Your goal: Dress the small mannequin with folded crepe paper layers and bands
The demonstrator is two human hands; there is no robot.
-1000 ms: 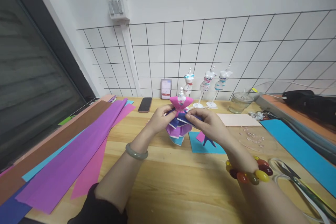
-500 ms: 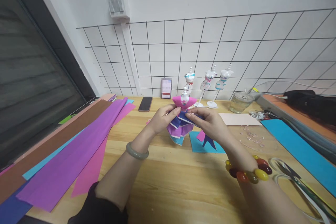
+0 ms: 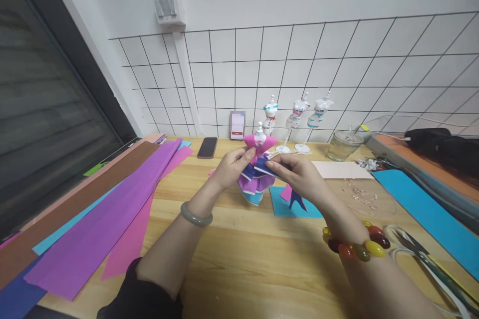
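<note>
Between my hands a small mannequin wears a pink paper top and a layered skirt of dark blue, purple and light blue paper. My left hand is closed at its waist, thumb pressed on the front; the fingers behind are hidden. My right hand pinches a dark blue paper strip with a pale edge, at the skirt's upper right side. Below my right hand, a light blue sheet lies on the table with a pink scrap and a dark blue cut piece on it.
Several coloured paper sheets lie along the left. Phones and more mannequins stand or lie at the back. A glass cup, small beads, a blue sheet and scissors are on the right.
The mannequin's top has shifted slightly left and up, tilting a little. Both hands keep their grip in nearly the same place.
</note>
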